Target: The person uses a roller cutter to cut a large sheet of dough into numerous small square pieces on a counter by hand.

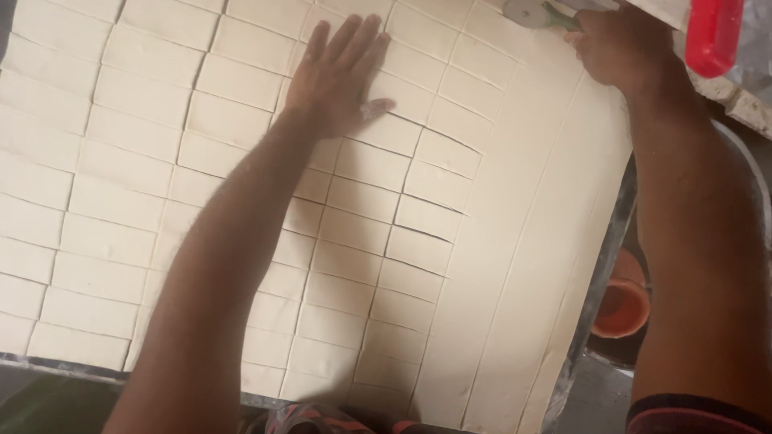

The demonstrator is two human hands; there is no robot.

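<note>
Head view looks straight down on both hands at work over a wide sheet of pale dough (531,241). The left hand (338,76) lies flat with fingers spread, palm pressing on the already-cut pieces near the far middle of the sheet. The right hand (619,48) is closed around the green handle of a wheel cutter (535,12), whose round blade sits at the far edge of the dough, right at the top of the uncut part. Judging from how things lie, most of the cutting is done: the left and middle of the sheet are divided into rows of small rectangles (121,161), while the right side carries only long lengthwise lines forming strips (563,177) that have no crosswise cuts yet. The dough covers nearly the whole counter (599,289), whose metal edge shows along the right and the near side. Beyond that edge, lower down, stands an orange-brown pot (621,309), and a red cylindrical object (712,32) sits at the far right corner. The floor below looks grey and dim.
</note>
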